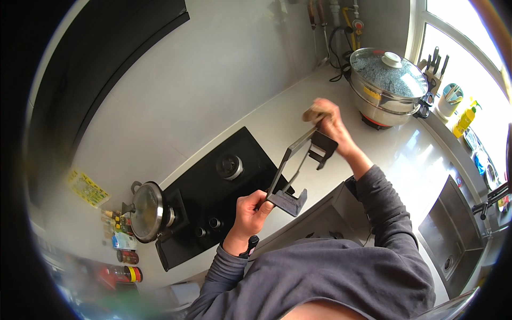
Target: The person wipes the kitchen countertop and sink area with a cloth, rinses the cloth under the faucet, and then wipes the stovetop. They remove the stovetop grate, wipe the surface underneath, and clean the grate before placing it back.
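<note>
My left hand [253, 210] grips one end of a dark metal pan support [289, 154], which is lifted and tilted above the right edge of the black gas hob [204, 204]. At the support's far end is my right hand [329, 120], shut on a brownish cloth [314, 114] that touches the frame. The uncovered burner [229, 167] shows on the hob. Over the other burner stands a lidded pan [147, 212]. Two control knobs [208, 227] sit near the hob's front edge.
A large steel steamer with a glass lid [384, 88] stands on the counter at the back right, beside a knife block [436, 74]. The steel sink [450, 240] is at the right. Jars and bottles [128, 256] stand left of the hob. A range hood [108, 52] hangs at the upper left.
</note>
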### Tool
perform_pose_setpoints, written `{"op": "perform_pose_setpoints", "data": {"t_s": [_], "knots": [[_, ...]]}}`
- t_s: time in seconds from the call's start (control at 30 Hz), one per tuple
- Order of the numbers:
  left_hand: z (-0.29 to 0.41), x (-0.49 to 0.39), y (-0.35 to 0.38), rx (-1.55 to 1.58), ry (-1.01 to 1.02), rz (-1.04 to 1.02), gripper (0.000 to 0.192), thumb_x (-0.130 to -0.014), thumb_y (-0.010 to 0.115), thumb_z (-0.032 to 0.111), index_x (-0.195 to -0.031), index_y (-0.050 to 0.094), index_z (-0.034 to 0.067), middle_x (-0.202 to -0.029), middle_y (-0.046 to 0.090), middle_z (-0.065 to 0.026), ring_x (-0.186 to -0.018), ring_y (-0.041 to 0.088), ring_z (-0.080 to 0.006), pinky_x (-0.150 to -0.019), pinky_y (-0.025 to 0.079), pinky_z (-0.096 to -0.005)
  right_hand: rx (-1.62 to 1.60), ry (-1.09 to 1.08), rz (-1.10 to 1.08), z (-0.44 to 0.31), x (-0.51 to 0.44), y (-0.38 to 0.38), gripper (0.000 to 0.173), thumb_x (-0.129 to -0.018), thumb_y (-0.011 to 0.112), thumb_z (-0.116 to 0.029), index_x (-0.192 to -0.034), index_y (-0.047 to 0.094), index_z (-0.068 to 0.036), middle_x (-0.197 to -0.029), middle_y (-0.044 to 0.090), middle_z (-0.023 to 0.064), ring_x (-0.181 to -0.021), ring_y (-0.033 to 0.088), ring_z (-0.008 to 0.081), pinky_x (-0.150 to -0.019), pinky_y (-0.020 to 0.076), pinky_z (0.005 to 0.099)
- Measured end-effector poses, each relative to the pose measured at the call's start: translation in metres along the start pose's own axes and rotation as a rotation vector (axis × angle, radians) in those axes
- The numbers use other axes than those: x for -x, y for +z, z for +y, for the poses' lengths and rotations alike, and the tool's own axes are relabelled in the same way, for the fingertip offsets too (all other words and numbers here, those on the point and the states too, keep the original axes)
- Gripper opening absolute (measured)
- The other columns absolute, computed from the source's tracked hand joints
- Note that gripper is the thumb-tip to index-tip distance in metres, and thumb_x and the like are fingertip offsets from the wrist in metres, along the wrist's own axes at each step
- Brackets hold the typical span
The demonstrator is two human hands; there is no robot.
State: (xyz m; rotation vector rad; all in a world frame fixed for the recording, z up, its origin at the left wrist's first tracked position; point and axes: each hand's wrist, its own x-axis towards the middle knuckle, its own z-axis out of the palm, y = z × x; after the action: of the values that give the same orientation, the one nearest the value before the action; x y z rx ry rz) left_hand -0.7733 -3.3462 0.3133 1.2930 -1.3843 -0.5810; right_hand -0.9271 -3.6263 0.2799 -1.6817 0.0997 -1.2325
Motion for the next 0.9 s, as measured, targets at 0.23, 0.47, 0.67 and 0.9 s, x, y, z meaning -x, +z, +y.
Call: {"op": "perform_pose_setpoints", "data": {"t_s": [0.23, 0.47, 0.67, 0.9], "knots": [[0.003, 0.011, -0.005, 0.105, -0.025, 0.037, 0.038, -0.095, 0.061, 0.034, -0.074, 0.054, 0.003, -0.056, 0.043, 0.0068, -0.050, 0.035, -0.0007, -0.045, 0.024, -0.0197, 0.417, 0.283, -0.203, 0.035, 0.019, -0.039, 0.032, -0.100, 0.049, -0.017, -0.130, 0.046, -0.006, -0.113, 0.058, 0.0057, -0.104, 0.055, 0.0143, -0.091, 0.0445, 0.0295], [0.004, 0.013, -0.005, 0.162, -0.001, 0.072, 0.043, -0.096, 0.059, 0.038, -0.072, 0.053, 0.003, -0.054, 0.044, 0.0052, -0.047, 0.037, -0.0010, -0.043, 0.026, -0.0193, -0.772, 0.671, 0.269, 0.042, 0.046, -0.029, 0.062, -0.098, 0.040, -0.054, -0.141, 0.038, -0.009, -0.133, 0.050, 0.0062, -0.116, 0.053, 0.0172, -0.100, 0.0439, 0.0346], [-0.021, 0.017, -0.014, 0.151, -0.046, 0.166, 0.051, -0.098, 0.049, 0.047, -0.077, 0.056, 0.001, -0.055, 0.051, 0.0013, -0.044, 0.047, -0.0049, -0.041, 0.033, -0.0199, -0.672, 0.590, 0.099, 0.023, 0.052, -0.017, 0.031, -0.098, 0.055, -0.025, -0.122, 0.053, -0.005, -0.113, 0.061, 0.0041, -0.102, 0.059, 0.0148, -0.091, 0.0484, 0.0302], [-0.065, 0.017, -0.015, 0.399, -0.184, 0.092, 0.053, -0.100, 0.039, 0.050, -0.108, 0.054, -0.001, -0.089, 0.062, -0.0108, -0.081, 0.065, -0.0214, -0.077, 0.052, -0.0346, -0.422, 0.341, 0.184, -0.032, 0.026, -0.029, 0.025, -0.098, 0.057, -0.021, -0.116, 0.057, -0.003, -0.100, 0.061, -0.0003, -0.089, 0.056, 0.0068, -0.081, 0.0477, 0.0235]]}}
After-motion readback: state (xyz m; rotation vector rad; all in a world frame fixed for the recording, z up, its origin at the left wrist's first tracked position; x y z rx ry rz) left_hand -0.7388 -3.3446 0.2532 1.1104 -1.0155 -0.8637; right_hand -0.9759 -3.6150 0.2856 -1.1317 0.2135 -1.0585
